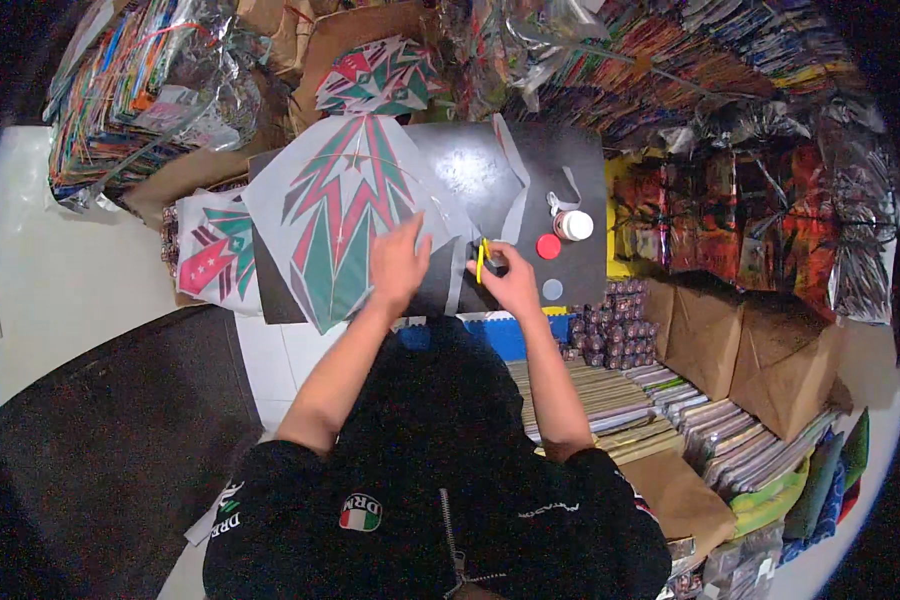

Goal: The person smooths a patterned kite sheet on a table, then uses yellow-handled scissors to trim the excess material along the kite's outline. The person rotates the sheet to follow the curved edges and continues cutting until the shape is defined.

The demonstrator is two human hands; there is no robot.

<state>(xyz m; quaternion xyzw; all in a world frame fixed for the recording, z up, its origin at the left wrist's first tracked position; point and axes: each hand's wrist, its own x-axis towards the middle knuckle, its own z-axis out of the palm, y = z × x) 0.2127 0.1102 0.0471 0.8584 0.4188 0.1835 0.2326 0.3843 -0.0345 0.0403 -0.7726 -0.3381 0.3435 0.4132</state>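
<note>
A diamond-shaped kite (337, 217) of thin white sheet with green and red pointed shapes lies on the dark tabletop (570, 150). My left hand (401, 259) rests over its right part, fingers spread, with nothing seen gripped. In my right hand (508, 281) are yellow-handled scissors (482, 261), their blades pointing at the kite's right corner. Narrow white strips (516, 187) lie beside the kite, one running down between my hands. Right of them stand an open white jar (572, 225), a red lid (548, 247) and a small translucent disc (552, 289).
More patterned kites lie beyond the table (382, 79) and at its left (221, 247). Plastic-wrapped stacks of colourful sheets (135, 97) crowd the far side. At right are red wrapped bundles (727, 217), brown cardboard boxes (780, 360) and a pile of small dark spools (615, 330).
</note>
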